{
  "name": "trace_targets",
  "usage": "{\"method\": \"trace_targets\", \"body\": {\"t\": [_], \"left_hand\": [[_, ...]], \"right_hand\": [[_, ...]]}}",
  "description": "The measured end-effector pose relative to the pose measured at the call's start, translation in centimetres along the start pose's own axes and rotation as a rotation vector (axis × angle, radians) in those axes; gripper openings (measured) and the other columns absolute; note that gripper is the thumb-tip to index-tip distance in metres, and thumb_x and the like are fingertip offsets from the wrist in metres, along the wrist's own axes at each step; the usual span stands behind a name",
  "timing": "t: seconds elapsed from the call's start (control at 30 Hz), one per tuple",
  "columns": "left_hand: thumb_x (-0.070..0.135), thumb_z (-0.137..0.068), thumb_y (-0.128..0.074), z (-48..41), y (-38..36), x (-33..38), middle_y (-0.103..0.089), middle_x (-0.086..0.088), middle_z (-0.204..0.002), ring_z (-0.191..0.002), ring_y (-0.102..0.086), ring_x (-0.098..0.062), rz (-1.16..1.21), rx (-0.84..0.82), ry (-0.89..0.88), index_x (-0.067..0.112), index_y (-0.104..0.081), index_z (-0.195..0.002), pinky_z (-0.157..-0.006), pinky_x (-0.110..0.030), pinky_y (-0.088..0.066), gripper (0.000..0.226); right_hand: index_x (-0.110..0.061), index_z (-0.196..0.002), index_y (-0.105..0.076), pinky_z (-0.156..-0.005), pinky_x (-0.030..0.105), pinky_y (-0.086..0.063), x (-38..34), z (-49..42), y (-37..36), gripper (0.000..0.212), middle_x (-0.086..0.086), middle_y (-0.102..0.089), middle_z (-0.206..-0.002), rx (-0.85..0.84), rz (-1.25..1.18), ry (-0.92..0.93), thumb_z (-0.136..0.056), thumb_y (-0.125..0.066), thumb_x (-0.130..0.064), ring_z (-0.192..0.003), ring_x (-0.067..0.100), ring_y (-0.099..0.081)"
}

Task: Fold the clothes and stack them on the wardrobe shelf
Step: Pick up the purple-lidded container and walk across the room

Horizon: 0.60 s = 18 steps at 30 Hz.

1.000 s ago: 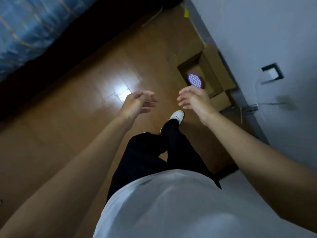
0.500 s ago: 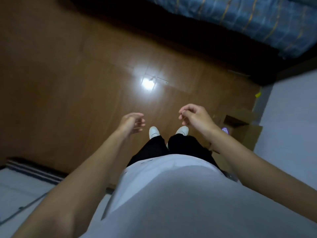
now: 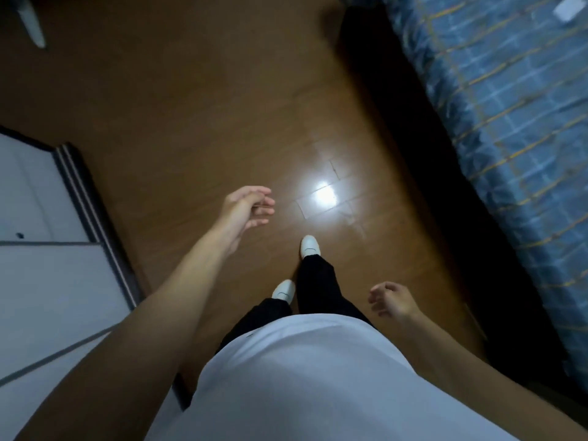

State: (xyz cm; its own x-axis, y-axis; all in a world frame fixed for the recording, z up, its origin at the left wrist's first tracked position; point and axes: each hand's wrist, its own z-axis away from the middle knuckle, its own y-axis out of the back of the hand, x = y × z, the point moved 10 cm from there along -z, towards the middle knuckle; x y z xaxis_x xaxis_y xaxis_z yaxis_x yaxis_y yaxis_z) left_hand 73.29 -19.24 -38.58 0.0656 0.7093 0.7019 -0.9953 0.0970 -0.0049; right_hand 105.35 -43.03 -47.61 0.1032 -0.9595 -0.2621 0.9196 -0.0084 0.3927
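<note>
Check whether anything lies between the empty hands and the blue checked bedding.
Nothing visible does: only bare floor and the bed's dark side separate the right hand and left hand from the bedding. No loose clothes show.

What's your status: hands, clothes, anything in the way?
Left hand open, empty. Right hand loosely curled, empty. No clothes in view. Bed on the right, floor ahead.

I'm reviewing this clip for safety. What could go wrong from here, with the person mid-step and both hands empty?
1. The glossy floor shows a bright glare patch just ahead of the leading shoe; it may be slippery.
2. The dark bed edge lies close on the right; a foot could catch it in this dim light.
3. The left hand and right hand hold no clothes, and none are in view, so folding cannot start yet.
</note>
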Motion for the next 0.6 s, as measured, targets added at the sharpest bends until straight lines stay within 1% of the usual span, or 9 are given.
{"method": "trace_targets", "body": {"t": [0.07, 0.13, 0.23, 0.3, 0.4, 0.47, 0.53, 0.6], "left_hand": [[0.008, -0.101, -0.046, -1.3, 2.2, 0.5, -0.070, -0.004, -0.089, -0.075, -0.067, -0.014, 0.041, 0.088, 0.017, 0.014, -0.067, -0.102, -0.072, -0.029, -0.054, 0.022], [0.009, -0.101, -0.046, -2.5, 4.4, -0.2, -0.071, -0.005, -0.091, -0.078, -0.067, -0.016, 0.071, 0.171, 0.069, 0.013, -0.067, -0.103, -0.074, -0.030, -0.054, 0.022], [0.011, -0.102, -0.048, -3.4, 7.3, -3.5, -0.069, -0.009, -0.095, -0.080, -0.066, -0.019, 0.087, 0.262, 0.205, 0.015, -0.066, -0.100, -0.075, -0.031, -0.052, 0.019], [0.014, -0.102, -0.049, -3.2, 9.0, -6.4, -0.070, -0.010, -0.100, -0.081, -0.066, -0.018, 0.074, 0.309, 0.309, 0.016, -0.067, -0.100, -0.075, -0.031, -0.052, 0.018], [0.018, -0.103, -0.048, -1.6, 10.8, -10.6, -0.071, -0.008, -0.106, -0.091, -0.068, -0.020, 0.051, 0.327, 0.471, 0.012, -0.066, -0.110, -0.079, -0.032, -0.053, 0.021], [0.020, -0.104, -0.045, -0.6, 11.9, -12.6, -0.071, -0.007, -0.108, -0.100, -0.067, -0.022, 0.042, 0.306, 0.558, 0.013, -0.065, -0.113, -0.087, -0.037, -0.054, 0.023], [0.020, -0.105, -0.043, -0.5, 13.2, -13.6, -0.071, -0.009, -0.110, -0.103, -0.066, -0.023, 0.062, 0.298, 0.618, 0.011, -0.064, -0.115, -0.094, -0.042, -0.053, 0.025], [0.020, -0.105, -0.042, -1.3, 15.0, -13.6, -0.070, -0.010, -0.113, -0.103, -0.065, -0.024, 0.085, 0.307, 0.657, 0.010, -0.064, -0.116, -0.093, -0.041, -0.052, 0.026]], "right_hand": [[0.000, -0.096, -0.065, -0.056, 0.029, -0.044, -3.9, -2.1, 0.0, 0.016, 0.012, -0.066, -0.073, -0.037, 0.061, 0.015, -0.100, -0.050, -0.005, -0.057, 0.024, -0.057], [0.001, -0.099, -0.065, -0.058, 0.030, -0.046, -8.4, -3.7, -0.5, 0.017, 0.012, -0.067, -0.077, -0.077, 0.150, 0.052, -0.101, -0.050, -0.008, -0.061, 0.024, -0.059], [0.001, -0.105, -0.065, -0.063, 0.031, -0.049, -16.8, -4.9, -2.7, 0.019, 0.012, -0.069, -0.087, -0.139, 0.241, 0.153, -0.101, -0.052, -0.012, -0.068, 0.022, -0.060], [0.000, -0.103, -0.065, -0.064, 0.030, -0.049, -23.8, -4.7, -5.1, 0.018, 0.013, -0.068, -0.091, -0.186, 0.244, 0.241, -0.100, -0.052, -0.012, -0.069, 0.021, -0.060], [-0.009, -0.093, -0.065, -0.065, 0.030, -0.050, -34.5, -3.2, -9.9, 0.017, 0.009, -0.067, -0.088, -0.290, 0.197, 0.379, -0.098, -0.049, -0.008, -0.070, 0.021, -0.061], [-0.013, -0.090, -0.065, -0.065, 0.030, -0.051, -41.0, -1.9, -13.0, 0.016, 0.006, -0.067, -0.084, -0.352, 0.166, 0.466, -0.097, -0.051, -0.010, -0.070, 0.021, -0.062], [-0.015, -0.089, -0.063, -0.063, 0.028, -0.051, -46.5, -1.0, -15.8, 0.014, 0.002, -0.067, -0.082, -0.394, 0.149, 0.530, -0.097, -0.052, -0.012, -0.068, 0.019, -0.062], [-0.017, -0.087, -0.063, -0.058, 0.024, -0.050, -50.7, -0.6, -18.3, 0.015, 0.000, -0.068, -0.078, -0.409, 0.146, 0.562, -0.095, -0.051, -0.013, -0.065, 0.017, -0.063]]}}
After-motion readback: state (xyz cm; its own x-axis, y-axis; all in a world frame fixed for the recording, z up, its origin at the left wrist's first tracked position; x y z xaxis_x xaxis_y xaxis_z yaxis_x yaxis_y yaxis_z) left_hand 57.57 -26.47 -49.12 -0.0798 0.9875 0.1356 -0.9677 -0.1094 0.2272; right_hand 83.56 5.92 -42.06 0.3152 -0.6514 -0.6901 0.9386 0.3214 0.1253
